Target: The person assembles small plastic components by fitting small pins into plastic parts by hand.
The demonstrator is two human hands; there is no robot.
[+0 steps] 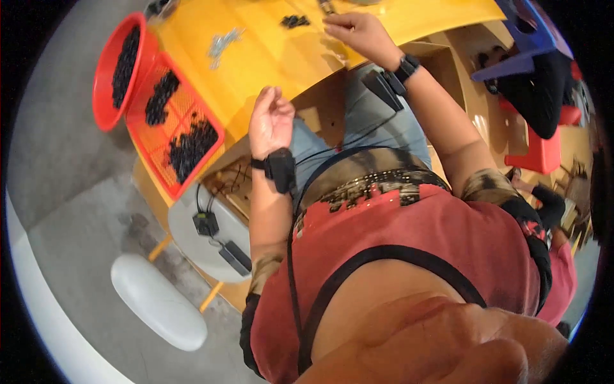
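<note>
My left hand [271, 123] is raised at the near edge of the yellow table [268, 57], palm up. Its fingers are loosely curled and apart, with nothing visible in them. Over the table's far side, my right hand [363, 37] has thumb and fingertips drawn together; what they hold, if anything, is too small to make out. A small dark, shiny object [327, 6] shows right by those fingertips, cut off by the picture's top edge. Between the hands' far sides lie a small heap of black pieces [295, 22] and a scatter of thin silvery pieces [224, 45].
At the table's left stand a red basket [214, 121] and a red bowl [101, 96], both with many black pieces. Below them a pale chair [182, 217] bears a black adapter [235, 257] and cables. A blue stool [537, 38] and a seated person are at right.
</note>
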